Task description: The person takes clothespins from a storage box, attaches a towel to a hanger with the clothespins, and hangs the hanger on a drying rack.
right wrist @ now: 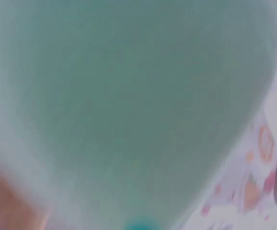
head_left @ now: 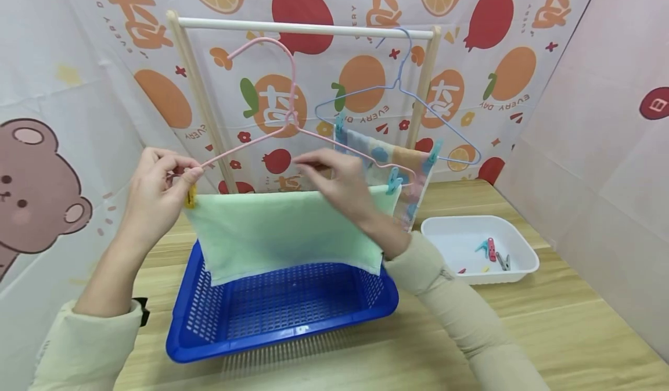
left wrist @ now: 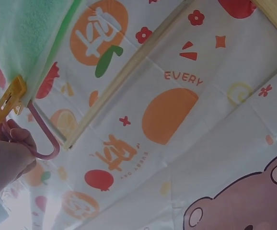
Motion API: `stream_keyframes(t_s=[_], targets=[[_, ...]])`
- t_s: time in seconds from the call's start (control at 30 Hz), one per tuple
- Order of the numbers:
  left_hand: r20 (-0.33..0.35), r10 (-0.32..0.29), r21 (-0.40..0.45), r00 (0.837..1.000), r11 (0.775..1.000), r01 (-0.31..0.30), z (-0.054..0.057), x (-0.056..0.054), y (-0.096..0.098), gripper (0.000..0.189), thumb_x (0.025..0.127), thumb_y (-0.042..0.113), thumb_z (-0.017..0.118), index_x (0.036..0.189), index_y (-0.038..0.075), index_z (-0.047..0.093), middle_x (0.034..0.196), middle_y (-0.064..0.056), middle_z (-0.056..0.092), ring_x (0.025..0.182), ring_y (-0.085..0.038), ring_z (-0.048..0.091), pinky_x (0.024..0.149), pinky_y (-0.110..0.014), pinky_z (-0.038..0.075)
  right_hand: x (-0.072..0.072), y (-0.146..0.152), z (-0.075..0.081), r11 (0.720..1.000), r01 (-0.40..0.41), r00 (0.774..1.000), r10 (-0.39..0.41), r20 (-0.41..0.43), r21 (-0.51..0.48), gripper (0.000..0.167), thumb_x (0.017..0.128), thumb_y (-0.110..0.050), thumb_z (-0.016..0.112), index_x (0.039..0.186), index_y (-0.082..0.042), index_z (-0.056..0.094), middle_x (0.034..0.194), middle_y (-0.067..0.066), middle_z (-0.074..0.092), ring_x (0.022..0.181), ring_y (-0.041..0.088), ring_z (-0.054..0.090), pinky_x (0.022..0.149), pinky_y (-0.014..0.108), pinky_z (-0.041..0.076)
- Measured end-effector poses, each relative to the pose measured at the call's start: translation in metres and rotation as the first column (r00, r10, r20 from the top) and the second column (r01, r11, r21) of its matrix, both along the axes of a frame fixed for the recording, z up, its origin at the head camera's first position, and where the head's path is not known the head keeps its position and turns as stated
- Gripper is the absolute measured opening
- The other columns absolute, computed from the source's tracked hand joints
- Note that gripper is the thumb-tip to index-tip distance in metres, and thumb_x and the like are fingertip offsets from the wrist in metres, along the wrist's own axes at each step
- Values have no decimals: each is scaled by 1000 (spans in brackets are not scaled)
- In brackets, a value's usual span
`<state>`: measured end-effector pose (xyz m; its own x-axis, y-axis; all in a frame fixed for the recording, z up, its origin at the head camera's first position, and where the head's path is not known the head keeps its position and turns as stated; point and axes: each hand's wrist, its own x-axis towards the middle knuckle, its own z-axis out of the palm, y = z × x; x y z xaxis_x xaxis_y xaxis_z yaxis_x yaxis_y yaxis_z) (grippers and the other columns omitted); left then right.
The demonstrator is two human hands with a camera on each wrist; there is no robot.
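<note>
My left hand [head_left: 159,190] grips the left end of a pink hanger [head_left: 292,97], its fingertips close by a yellow clothespin [head_left: 190,197]. From the hanger's lower arms hangs a light green towel [head_left: 272,228], pinned by the yellow clothespin on the left and a teal clothespin [head_left: 393,182] on the right. The right hand [head_left: 345,182], slightly blurred, is in front of the towel's upper edge with its fingers extended leftward and nothing visible in them. In the left wrist view, thumb and fingers close round the pink hanger beside the yellow clothespin [left wrist: 11,98]. Green towel [right wrist: 138,105] fills most of the right wrist view.
Below the towel stands a blue basket [head_left: 282,335]. Behind, a rack with a white bar [head_left: 313,28] carries a blue hanger [head_left: 399,84] with a patterned towel [head_left: 378,147]. A white basin [head_left: 522,263] at right holds several clothespins [head_left: 491,250].
</note>
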<state>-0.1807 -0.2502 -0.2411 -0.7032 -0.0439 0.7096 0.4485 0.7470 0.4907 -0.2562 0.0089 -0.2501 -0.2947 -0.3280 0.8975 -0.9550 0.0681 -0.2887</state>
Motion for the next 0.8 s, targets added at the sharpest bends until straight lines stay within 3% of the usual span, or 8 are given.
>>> stream_keyframes(t_s=[0.1, 0.17, 0.3, 0.43, 0.53, 0.63, 0.73, 0.8], targets=[[9, 6, 2, 1000, 1000, -6, 0, -1, -2, 17, 91, 8, 57, 93, -9, 61, 93, 0, 39, 79, -8, 34, 63, -21, 27, -7, 37, 5, 993, 72, 992, -81, -99, -92, 10, 80, 5, 67, 90, 4, 68, 86, 11, 67, 76, 16, 60, 68, 25, 49], [13, 7, 1, 1000, 1000, -7, 0, -3, -4, 18, 91, 9, 57, 93, -8, 61, 94, 0, 39, 79, -9, 34, 63, -21, 26, -10, 60, 8, 980, 149, 985, -159, -72, -133, 10, 79, 6, 68, 89, 4, 68, 86, 11, 67, 78, 18, 59, 69, 26, 47], [28, 10, -8, 1000, 1000, -10, 2, -5, -7, 19, 92, 11, 56, 93, -7, 61, 94, 0, 38, 78, -10, 33, 63, -22, 26, -11, 98, 14, 963, 263, 958, -253, 134, -62, 10, 83, 5, 64, 92, 7, 67, 90, 15, 64, 83, 20, 57, 73, 25, 47], [52, 8, -5, 999, 1000, -8, 3, -9, -10, 20, 93, 12, 55, 95, -7, 61, 93, -1, 38, 78, -11, 33, 63, -21, 26, -7, 123, 15, 958, 252, 886, -285, 365, 135, 15, 89, 1, 58, 99, 10, 65, 95, 20, 62, 80, 18, 58, 69, 21, 48], [68, -5, 1, 998, 1000, 5, 5, -14, -13, 22, 93, 13, 55, 96, -7, 61, 93, -1, 37, 78, -10, 33, 63, -20, 27, -13, 136, 7, 954, 216, 848, -289, 444, 208, 17, 90, -3, 58, 101, 8, 65, 93, 18, 64, 76, 20, 59, 64, 20, 48], [73, -28, 4, 997, 1000, 28, 7, -20, -16, 22, 93, 13, 54, 97, -8, 61, 93, -1, 37, 77, -8, 33, 63, -20, 27, -24, 143, -3, 969, 187, 863, -239, 446, 159, 17, 88, -2, 60, 101, 7, 66, 90, 15, 64, 73, 23, 62, 63, 22, 50], [106, -51, -1, 993, 999, 51, 11, -29, -18, 24, 94, 16, 53, 97, -6, 61, 94, -2, 38, 77, -10, 34, 61, -20, 29, -31, 144, -9, 983, 183, 880, -171, 442, 15, 16, 86, -1, 62, 99, 7, 67, 88, 11, 64, 69, 21, 61, 62, 22, 50], [139, -76, 5, 987, 997, 76, 12, -36, -18, 25, 94, 19, 53, 99, -5, 61, 94, -3, 37, 77, -12, 35, 59, -20, 30, -30, 141, -10, 973, 210, 889, -147, 434, -99, 16, 86, -2, 62, 98, 8, 67, 87, 10, 65, 67, 18, 58, 62, 21, 49]])
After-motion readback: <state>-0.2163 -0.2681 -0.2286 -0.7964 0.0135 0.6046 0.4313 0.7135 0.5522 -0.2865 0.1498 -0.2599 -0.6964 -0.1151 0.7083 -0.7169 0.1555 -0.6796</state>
